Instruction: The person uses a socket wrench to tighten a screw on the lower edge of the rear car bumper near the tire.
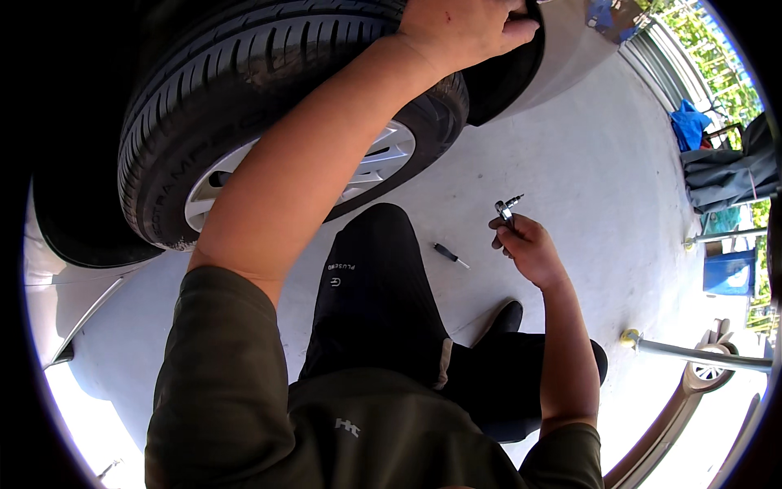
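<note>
My left arm reaches across the front of a car wheel, a black tyre (244,69) on a silver rim (387,159). High in the view, my left hand (460,33) is closed at the edge of the black wheel arch (533,61), its thumb against that edge; the top border cuts off part of the fingers. My right hand (525,248), out over the floor, grips a small chrome ratchet (507,212) with a bit pointing up and to the right. Between my knee and that hand, a black-handled screwdriver (448,253) lies on the floor.
The light bodywork (562,57) of the car curves beyond the wheel. My bent knee (379,244) is just below the tyre. Over the pale concrete floor (586,179), metal poles (692,354), a blue bin (729,273) and dark draped cloth (725,175) stand at the right.
</note>
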Motion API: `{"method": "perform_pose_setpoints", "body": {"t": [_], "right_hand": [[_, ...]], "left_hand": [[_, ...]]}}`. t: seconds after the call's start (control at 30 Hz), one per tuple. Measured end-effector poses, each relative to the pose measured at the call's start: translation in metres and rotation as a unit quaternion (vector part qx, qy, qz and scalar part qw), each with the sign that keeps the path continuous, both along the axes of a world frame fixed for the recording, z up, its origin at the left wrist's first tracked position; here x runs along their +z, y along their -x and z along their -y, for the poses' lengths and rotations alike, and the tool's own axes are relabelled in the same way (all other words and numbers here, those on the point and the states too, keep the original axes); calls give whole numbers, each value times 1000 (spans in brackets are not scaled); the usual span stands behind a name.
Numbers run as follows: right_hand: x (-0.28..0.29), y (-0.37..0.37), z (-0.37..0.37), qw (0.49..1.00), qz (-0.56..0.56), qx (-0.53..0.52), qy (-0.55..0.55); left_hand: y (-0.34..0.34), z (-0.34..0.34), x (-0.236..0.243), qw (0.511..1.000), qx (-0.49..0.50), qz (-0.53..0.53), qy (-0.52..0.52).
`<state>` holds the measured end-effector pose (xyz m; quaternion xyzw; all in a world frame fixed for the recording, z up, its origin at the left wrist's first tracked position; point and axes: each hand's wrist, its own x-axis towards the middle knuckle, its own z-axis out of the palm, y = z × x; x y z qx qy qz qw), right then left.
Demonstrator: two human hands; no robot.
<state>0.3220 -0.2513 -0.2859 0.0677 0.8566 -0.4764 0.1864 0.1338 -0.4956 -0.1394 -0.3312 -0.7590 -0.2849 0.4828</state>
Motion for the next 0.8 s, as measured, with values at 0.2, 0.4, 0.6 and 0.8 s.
{"method": "perform_pose_setpoints", "body": {"t": [0.2, 0.4, 0.6, 0.8], "right_hand": [[4, 0, 1, 1000, -6, -2, 6], [12, -1, 3, 990, 68, -33, 122], [20, -3, 8, 973, 90, -22, 211], [19, -2, 8, 978, 81, -9, 194]], "left_hand": [[-1, -5, 1, 988, -115, 61, -87], [-4, -6, 1, 988, 0, -152, -41], [-6, -10, -6, 991, -64, -55, -106], [-4, -12, -8, 989, -79, 2, -123]]}}
